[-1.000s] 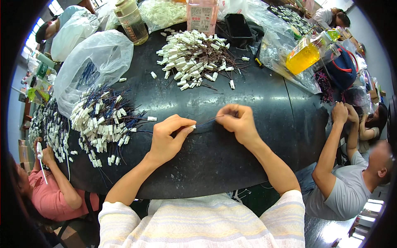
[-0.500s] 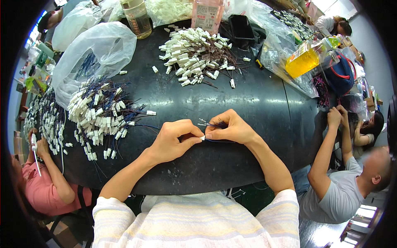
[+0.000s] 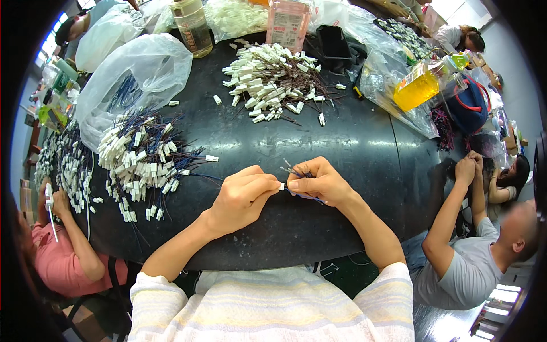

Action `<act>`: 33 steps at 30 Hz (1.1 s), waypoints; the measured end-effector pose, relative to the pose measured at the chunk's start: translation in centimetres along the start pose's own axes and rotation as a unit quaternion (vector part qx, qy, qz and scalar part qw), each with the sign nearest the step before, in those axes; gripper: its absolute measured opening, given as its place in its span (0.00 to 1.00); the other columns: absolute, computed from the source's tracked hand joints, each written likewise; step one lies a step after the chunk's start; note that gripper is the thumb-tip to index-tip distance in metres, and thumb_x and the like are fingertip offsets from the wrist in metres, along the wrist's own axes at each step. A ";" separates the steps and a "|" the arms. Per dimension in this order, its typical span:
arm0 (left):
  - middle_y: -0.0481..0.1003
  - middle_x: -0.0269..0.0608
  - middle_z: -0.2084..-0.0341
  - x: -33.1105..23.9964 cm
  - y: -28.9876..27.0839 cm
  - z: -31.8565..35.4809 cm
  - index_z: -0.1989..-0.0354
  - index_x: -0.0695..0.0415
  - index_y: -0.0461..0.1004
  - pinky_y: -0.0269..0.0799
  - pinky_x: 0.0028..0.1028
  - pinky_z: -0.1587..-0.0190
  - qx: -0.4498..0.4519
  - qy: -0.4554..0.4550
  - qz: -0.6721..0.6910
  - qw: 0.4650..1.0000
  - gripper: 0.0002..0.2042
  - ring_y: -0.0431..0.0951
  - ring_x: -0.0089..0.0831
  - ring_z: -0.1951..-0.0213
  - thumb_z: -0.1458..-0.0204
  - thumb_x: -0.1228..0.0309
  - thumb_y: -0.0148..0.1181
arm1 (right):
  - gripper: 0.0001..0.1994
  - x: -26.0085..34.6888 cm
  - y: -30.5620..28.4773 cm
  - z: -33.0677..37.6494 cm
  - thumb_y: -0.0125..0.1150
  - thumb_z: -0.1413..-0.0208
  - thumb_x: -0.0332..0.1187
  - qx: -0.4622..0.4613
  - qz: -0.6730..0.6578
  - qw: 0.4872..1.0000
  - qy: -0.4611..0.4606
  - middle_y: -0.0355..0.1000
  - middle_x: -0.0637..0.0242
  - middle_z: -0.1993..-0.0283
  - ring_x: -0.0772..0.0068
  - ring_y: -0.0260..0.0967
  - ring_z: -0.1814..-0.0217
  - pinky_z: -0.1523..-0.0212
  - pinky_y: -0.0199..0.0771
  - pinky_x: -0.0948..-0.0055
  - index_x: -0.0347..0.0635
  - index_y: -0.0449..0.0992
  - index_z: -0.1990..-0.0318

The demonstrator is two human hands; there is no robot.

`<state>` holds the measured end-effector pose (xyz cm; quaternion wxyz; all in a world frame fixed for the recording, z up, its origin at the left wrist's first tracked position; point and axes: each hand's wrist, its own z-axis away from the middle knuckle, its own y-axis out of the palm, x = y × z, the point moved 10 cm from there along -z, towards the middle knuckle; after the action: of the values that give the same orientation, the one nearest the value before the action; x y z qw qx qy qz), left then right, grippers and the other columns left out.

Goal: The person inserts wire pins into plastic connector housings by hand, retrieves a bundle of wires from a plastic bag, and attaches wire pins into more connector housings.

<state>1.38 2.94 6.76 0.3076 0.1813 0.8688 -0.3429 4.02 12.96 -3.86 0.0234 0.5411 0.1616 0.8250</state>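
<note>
Over the near part of the black table, my left hand [image 3: 244,194] pinches a small white plastic connector [image 3: 281,186] between thumb and fingertips. Right beside it, my right hand [image 3: 320,181] is closed around a few thin dark wires [image 3: 305,171], their pale tips poking out above the thumb. A blue wire [image 3: 307,196] runs from the connector beneath the right fingers. To the left lies a heap of white connectors with blue and dark wires [image 3: 137,159]. Farther off sits a second heap of white connectors with brown wires [image 3: 273,80].
A clear plastic bag [image 3: 137,68] slumps behind the left heap. Along the far side stand a bottle [image 3: 192,28], a pink container [image 3: 288,25] and a black phone-like object [image 3: 333,43]. A yellow-liquid bottle [image 3: 417,88] lies at right. Co-workers sit on both sides.
My left fingers have closed further over the connector. The right hand has shifted slightly right and turned, so the wire tips and blue wire show more. The view has moved a little.
</note>
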 end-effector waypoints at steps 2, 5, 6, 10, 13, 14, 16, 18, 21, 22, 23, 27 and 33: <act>0.74 0.45 0.76 0.5 -0.1 0.3 0.75 0.65 0.71 0.68 0.26 0.76 -0.004 0.003 -0.012 1.000 0.08 0.72 0.34 0.77 0.65 0.87 0.59 | 0.07 1.3 0.4 -0.4 0.61 0.54 0.30 -0.020 0.071 0.994 -0.079 0.67 0.72 0.80 0.87 0.59 0.79 0.78 0.57 0.83 0.33 0.74 0.75; 0.74 0.44 0.76 1.1 -0.5 0.6 0.74 0.65 0.72 0.68 0.26 0.75 -0.008 -0.002 -0.028 1.000 0.07 0.72 0.34 0.77 0.64 0.86 0.59 | 0.08 3.0 1.8 0.0 0.61 0.54 0.29 -0.032 0.167 0.976 -0.138 0.65 0.72 0.83 0.87 0.55 0.82 0.83 0.51 0.83 0.32 0.74 0.76; 0.74 0.43 0.77 1.2 -0.8 0.6 0.75 0.64 0.72 0.68 0.26 0.75 -0.006 -0.005 -0.023 1.000 0.07 0.72 0.34 0.77 0.64 0.85 0.60 | 0.08 2.8 1.9 0.1 0.61 0.54 0.29 -0.036 0.196 0.973 -0.115 0.64 0.71 0.83 0.87 0.53 0.84 0.84 0.49 0.83 0.31 0.74 0.77; 0.72 0.42 0.80 2.2 -4.3 0.5 0.75 0.62 0.73 0.67 0.25 0.75 -0.033 -0.082 -0.074 0.993 0.05 0.72 0.34 0.78 0.61 0.82 0.60 | 0.10 2.2 -1.0 0.6 0.57 0.50 0.29 -0.043 -0.002 0.995 -0.088 0.59 0.73 0.86 0.88 0.48 0.86 0.86 0.43 0.83 0.29 0.72 0.75; 0.71 0.43 0.81 5.0 -8.6 2.2 0.77 0.61 0.72 0.67 0.32 0.70 -0.039 -0.203 -0.193 0.959 0.02 0.70 0.39 0.76 0.60 0.79 0.59 | 0.09 2.1 -3.0 0.5 0.51 0.46 0.30 -0.078 -0.079 0.989 -0.102 0.53 0.77 0.87 0.89 0.42 0.87 0.87 0.39 0.84 0.30 0.71 0.69; 0.72 0.42 0.80 4.5 -9.6 2.4 0.77 0.61 0.72 0.67 0.31 0.69 -0.021 -0.176 -0.265 0.948 0.03 0.70 0.39 0.73 0.61 0.80 0.59 | 0.09 2.4 -3.0 0.6 0.51 0.46 0.31 -0.113 -0.060 0.986 -0.102 0.53 0.77 0.86 0.89 0.41 0.87 0.87 0.39 0.84 0.31 0.70 0.68; 0.73 0.42 0.71 3.8 -10.5 2.8 0.76 0.63 0.72 0.68 0.31 0.64 0.034 -0.134 -0.357 0.924 0.04 0.69 0.38 0.65 0.63 0.81 0.58 | 0.10 2.7 -3.0 0.6 0.53 0.46 0.33 -0.138 -0.036 0.985 -0.097 0.58 0.75 0.83 0.90 0.44 0.86 0.86 0.39 0.85 0.34 0.68 0.63; 0.72 0.43 0.68 3.8 -10.2 1.8 0.76 0.63 0.72 0.68 0.32 0.63 0.036 -0.116 -0.374 0.919 0.04 0.69 0.39 0.64 0.63 0.82 0.57 | 0.09 2.3 -3.1 0.6 0.52 0.46 0.33 -0.152 -0.032 0.984 -0.089 0.58 0.75 0.83 0.90 0.45 0.86 0.86 0.40 0.85 0.34 0.68 0.64; 0.70 0.45 0.65 5.7 -8.8 -1.1 0.71 0.65 0.70 0.70 0.31 0.61 0.036 -0.053 -0.412 0.909 0.10 0.68 0.40 0.62 0.66 0.86 0.53 | 0.08 2.0 -3.3 0.4 0.52 0.45 0.32 -0.168 -0.017 0.981 -0.097 0.59 0.74 0.83 0.89 0.45 0.86 0.86 0.41 0.85 0.35 0.68 0.66; 0.70 0.46 0.67 6.8 -8.0 -2.4 0.69 0.65 0.69 0.70 0.31 0.62 0.035 -0.040 -0.421 0.906 0.12 0.68 0.40 0.62 0.67 0.87 0.53 | 0.08 2.1 -3.6 0.5 0.52 0.45 0.32 -0.176 -0.013 0.978 -0.113 0.59 0.73 0.84 0.89 0.46 0.86 0.86 0.41 0.85 0.35 0.68 0.67; 0.70 0.45 0.66 9.0 -7.6 -3.3 0.67 0.63 0.69 0.69 0.32 0.60 0.047 -0.065 -0.443 0.893 0.14 0.67 0.41 0.61 0.67 0.87 0.52 | 0.08 2.1 -3.4 0.4 0.52 0.45 0.32 -0.176 -0.010 0.978 -0.114 0.59 0.73 0.84 0.89 0.46 0.86 0.86 0.41 0.85 0.35 0.68 0.67; 0.70 0.42 0.68 15.0 -6.5 -4.4 0.68 0.60 0.69 0.68 0.33 0.60 0.097 -0.109 -0.464 0.873 0.14 0.67 0.41 0.61 0.66 0.86 0.52 | 0.06 2.2 -3.4 0.4 0.55 0.47 0.29 -0.197 -0.042 0.968 -0.147 0.57 0.76 0.83 0.90 0.45 0.86 0.87 0.41 0.86 0.35 0.68 0.69; 0.69 0.42 0.80 10.5 -6.1 -2.4 0.74 0.61 0.68 0.65 0.32 0.70 0.045 -0.152 -0.320 0.934 0.03 0.69 0.38 0.75 0.58 0.79 0.55 | 0.04 2.3 -3.6 0.8 0.59 0.51 0.27 -0.220 -0.020 0.965 -0.143 0.58 0.79 0.82 0.92 0.47 0.85 0.86 0.42 0.86 0.36 0.71 0.70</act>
<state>-10.68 1.43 4.17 0.3011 -0.1472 0.8074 -0.4855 3.34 17.10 -2.60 0.1812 0.6314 -0.0176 0.7538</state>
